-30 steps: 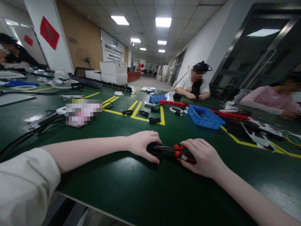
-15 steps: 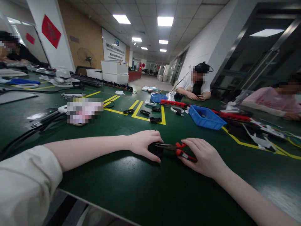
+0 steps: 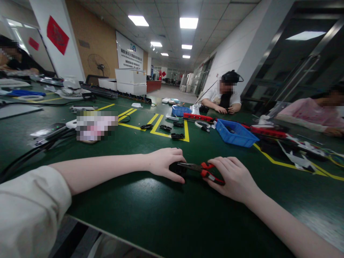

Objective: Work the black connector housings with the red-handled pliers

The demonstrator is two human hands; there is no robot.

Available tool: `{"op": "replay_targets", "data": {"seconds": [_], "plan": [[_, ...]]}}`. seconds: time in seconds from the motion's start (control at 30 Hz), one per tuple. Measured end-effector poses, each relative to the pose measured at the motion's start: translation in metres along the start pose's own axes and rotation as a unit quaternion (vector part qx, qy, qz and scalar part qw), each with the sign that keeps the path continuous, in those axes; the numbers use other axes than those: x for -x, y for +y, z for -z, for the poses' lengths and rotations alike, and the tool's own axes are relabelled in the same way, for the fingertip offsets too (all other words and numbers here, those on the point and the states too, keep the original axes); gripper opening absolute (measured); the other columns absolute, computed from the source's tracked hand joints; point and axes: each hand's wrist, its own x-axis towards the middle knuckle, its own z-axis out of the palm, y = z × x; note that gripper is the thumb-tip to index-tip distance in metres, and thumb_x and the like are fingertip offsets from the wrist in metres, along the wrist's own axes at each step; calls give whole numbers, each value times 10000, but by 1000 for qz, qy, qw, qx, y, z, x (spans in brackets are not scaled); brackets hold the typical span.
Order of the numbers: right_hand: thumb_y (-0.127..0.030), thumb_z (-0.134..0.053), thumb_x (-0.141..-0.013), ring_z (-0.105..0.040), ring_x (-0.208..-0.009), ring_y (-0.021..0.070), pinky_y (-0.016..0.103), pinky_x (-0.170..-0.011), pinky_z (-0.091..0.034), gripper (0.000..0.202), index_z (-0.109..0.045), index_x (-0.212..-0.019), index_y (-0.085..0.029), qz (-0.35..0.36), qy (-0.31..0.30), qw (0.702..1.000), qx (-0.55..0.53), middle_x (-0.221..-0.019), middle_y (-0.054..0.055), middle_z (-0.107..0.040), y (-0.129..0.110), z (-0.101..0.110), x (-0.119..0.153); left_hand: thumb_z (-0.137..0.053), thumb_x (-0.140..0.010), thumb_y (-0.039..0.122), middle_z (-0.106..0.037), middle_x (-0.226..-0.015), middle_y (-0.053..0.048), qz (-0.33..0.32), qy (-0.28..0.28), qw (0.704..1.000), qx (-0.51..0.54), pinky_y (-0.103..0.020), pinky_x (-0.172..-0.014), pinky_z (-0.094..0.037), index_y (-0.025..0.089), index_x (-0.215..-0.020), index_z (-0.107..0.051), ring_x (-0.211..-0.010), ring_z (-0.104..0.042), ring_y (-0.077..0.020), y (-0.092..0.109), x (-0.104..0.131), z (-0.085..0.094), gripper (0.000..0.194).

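My left hand point(image 3: 167, 164) is closed around a small black part point(image 3: 177, 170) just above the green table. Fingers and thumb cover much of that part, so its kind is hard to make out. In my right hand point(image 3: 233, 177) is a pair of needle-nose pliers point(image 3: 206, 171) with red and black handles. The pliers' narrow jaws point left and reach the top of the black part between my left thumb and fingers. Whether the jaws grip it I cannot tell. Beyond my hands, several similar black pieces point(image 3: 177, 136) lie near yellow tape lines.
A blue bin point(image 3: 235, 135) stands right of the tape, with a red strip point(image 3: 197, 117) behind it. A phone-like, blurred-out object point(image 3: 94, 129) and black cables point(image 3: 37, 152) lie left on the green table point(image 3: 129, 218). Other people sit at the far side and both ends.
My hands and the pliers stay almost in place, with only a very slight shift of the left thumb and the view. The black part is still held.
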Motion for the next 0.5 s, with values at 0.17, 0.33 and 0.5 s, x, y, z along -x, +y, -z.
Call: {"op": "replay_targets", "data": {"seconds": [0.17, 0.33, 0.5], "plan": [[-412, -640, -932, -676, -821, 234, 380, -773, -496, 323, -615, -1108, -142, -1, -3, 1000, 0, -972, 119, -738, 0, 0, 0, -725, -836, 689, -649, -1084, -93, 7, 3, 1000, 5, -342, -865, -520, 170, -1209, -686, -1007, -634, -249, 0, 0, -1, 640], [-439, -635, -932, -680, -889, 251, 409, -843, -498, 364, -618, -1171, -166, -12, -1, 1000, -13, -1048, 123, -738, 3, -2, 1, -760, -795, 694, -652, -1087, -93, 5, 9, 1000, 3, -347, -868, -522, 168, -1194, -684, -1002, -635, -252, 2, 0, 0, 665], [-447, -643, -922, -681, -950, 271, 442, -891, -505, 412, -619, -1216, -159, -20, -1, 999, -24, -1082, 134, -738, 5, -4, 4, -780, -778, 688, -660, -1160, -108, 4, 13, 1000, 3, -375, -906, -527, 170, -1237, -662, -1050, -651, -270, 2, 1, 0, 702]]}}
